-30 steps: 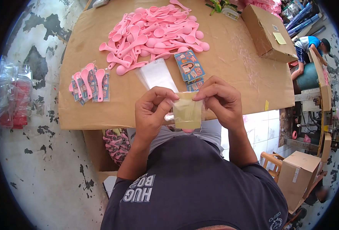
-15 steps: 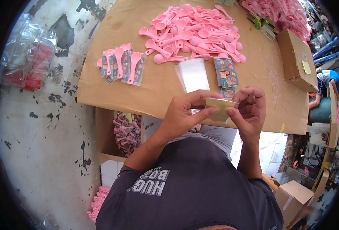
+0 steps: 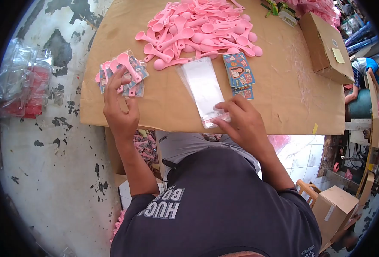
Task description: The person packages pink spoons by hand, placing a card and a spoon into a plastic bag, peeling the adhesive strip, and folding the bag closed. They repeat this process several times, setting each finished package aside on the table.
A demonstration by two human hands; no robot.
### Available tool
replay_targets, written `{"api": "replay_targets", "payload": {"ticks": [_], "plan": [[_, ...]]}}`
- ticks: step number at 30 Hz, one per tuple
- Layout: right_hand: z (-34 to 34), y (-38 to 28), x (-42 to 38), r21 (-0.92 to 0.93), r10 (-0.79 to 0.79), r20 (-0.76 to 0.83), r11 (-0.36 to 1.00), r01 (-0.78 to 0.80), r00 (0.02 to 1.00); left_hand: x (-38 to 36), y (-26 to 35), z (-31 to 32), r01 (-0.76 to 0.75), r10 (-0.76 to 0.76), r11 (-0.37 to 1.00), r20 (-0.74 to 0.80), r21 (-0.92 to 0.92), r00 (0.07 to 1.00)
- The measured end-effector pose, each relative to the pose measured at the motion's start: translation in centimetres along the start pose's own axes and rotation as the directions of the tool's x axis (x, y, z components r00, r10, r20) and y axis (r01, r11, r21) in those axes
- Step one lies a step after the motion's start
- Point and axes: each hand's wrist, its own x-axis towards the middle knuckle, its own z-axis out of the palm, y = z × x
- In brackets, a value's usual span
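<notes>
My left hand [image 3: 121, 105] is at the left of the table, fingers apart, over a small pile of packed pink spoons [image 3: 128, 67] with blue printed cards in clear bags. It has apparently nothing in its grip. My right hand [image 3: 245, 124] has thumb and fingers on the near end of a stack of clear plastic bags [image 3: 203, 83], gripping the edge of a bag. A stack of blue printed cards [image 3: 239, 70] lies just beyond the right hand. Behind the bags is a large heap of loose pink measuring spoons [image 3: 202, 30].
A cardboard box [image 3: 326, 49] stands at the right of the brown table [image 3: 283, 103], near a green-handled item [image 3: 277, 7]. Clear and red plastic packs [image 3: 26, 81] lie at far left. Another person [image 3: 365, 70] bends over at far right. Below is an open box of packed spoons [image 3: 145, 147].
The small card and bag have left my hands. My left hand has moved left to the packed spoons, where another pack lies on top; my right hand has come down to the bag stack.
</notes>
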Motion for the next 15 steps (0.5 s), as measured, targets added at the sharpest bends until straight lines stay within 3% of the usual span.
{"api": "replay_targets", "payload": {"ticks": [3,5,7,12,15], "plan": [[1.2,-0.1,0.1,-0.143,-0.018,-0.062,0.990,0.009,0.998,-1.2,1.2,0.8,-0.051,0.045,0.992,-0.056,-0.117,0.997],[1.6,0.2,0.5,-0.145,0.037,-0.025,0.989,-0.040,0.999,-2.0,3.2,1.9,0.029,0.007,0.954,0.118,-0.297,0.993],[1.9,0.5,0.7,-0.132,0.051,-0.024,0.990,-0.053,0.998,-2.9,4.7,3.2,0.091,-0.006,0.927,0.228,-0.364,0.974],[1.4,0.5,1.1,-0.019,0.129,0.000,0.991,-0.129,0.992,-4.2,6.4,4.7,0.204,-0.046,0.890,0.366,-0.407,0.929],[0.8,0.0,1.4,0.035,0.085,-0.121,0.996,-0.081,0.989,-4.0,7.0,4.9,0.308,-0.109,0.851,0.431,-0.426,0.896]]}}
